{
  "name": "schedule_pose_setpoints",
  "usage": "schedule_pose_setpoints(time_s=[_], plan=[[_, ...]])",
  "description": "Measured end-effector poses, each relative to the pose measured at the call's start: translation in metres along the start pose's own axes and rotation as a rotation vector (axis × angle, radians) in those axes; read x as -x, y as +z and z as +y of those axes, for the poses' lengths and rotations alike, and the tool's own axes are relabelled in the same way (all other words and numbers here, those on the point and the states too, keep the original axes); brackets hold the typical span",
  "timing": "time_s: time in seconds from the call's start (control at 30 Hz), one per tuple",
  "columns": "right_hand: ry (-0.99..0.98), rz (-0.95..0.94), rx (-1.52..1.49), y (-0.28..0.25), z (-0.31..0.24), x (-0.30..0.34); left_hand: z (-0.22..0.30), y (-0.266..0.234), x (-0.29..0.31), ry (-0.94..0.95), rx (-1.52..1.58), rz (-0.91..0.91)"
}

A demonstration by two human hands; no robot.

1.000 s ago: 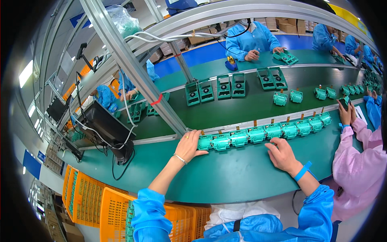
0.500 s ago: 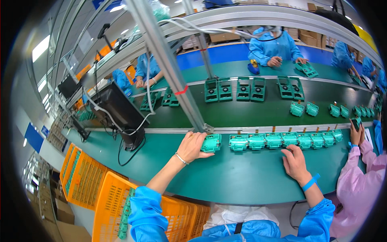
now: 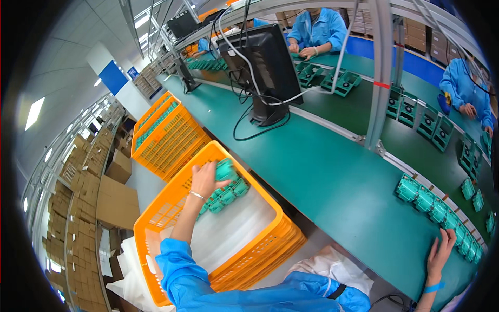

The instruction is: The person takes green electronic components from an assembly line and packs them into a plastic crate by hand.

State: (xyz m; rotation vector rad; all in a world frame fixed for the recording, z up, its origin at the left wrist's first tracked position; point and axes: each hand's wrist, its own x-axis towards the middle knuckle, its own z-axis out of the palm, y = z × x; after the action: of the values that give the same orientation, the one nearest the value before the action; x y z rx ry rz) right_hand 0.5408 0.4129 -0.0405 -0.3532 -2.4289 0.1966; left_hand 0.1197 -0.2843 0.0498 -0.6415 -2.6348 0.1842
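Observation:
My left hand (image 3: 204,180) is inside an orange plastic basket (image 3: 275,224) on the left, its fingers and thumb around a green plastic housing (image 3: 224,168). More green housings (image 3: 227,195) lie in a row beside it, on a white sheet (image 3: 238,229) that covers the basket floor. On the right, my right hand (image 3: 441,256) rests by the table with fingers stretched out and holds nothing. Its fingertips are close to a row of green housings (image 3: 425,199) along the table's far edge; whether they touch is unclear.
A green worktable (image 3: 312,179) runs diagonally, bearing a black monitor (image 3: 262,62) with cables. A metal post (image 3: 381,88) rises from its far edge. Beyond it, green trays (image 3: 340,80) sit on a conveyor, with co-workers in blue behind. Another orange basket stack (image 3: 171,138) stands further left.
The view has swung left. My left hand has carried a green housing from the table into the orange basket. My right hand stays by the row, its fingers now straighter.

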Motion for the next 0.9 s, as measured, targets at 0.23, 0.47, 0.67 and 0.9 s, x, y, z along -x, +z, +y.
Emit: schedule_pose_setpoints(time_s=[0.23,0.47,0.67,0.9], plan=[[0.073,0.002,0.032,0.01,0.014,0.007,-0.108,0.073,0.169,-0.483,-0.011,-0.291],[0.093,0.012,0.085,0.004,0.018,0.006,-0.1,0.128,0.233,-0.391,-0.207,-0.423],[0.086,0.025,0.123,0.003,0.014,0.007,-0.09,0.161,0.234,-0.5,-0.187,-0.403],[0.105,0.025,0.111,0.002,0.012,0.008,-0.083,0.17,0.237,-0.583,-0.023,-0.342]])
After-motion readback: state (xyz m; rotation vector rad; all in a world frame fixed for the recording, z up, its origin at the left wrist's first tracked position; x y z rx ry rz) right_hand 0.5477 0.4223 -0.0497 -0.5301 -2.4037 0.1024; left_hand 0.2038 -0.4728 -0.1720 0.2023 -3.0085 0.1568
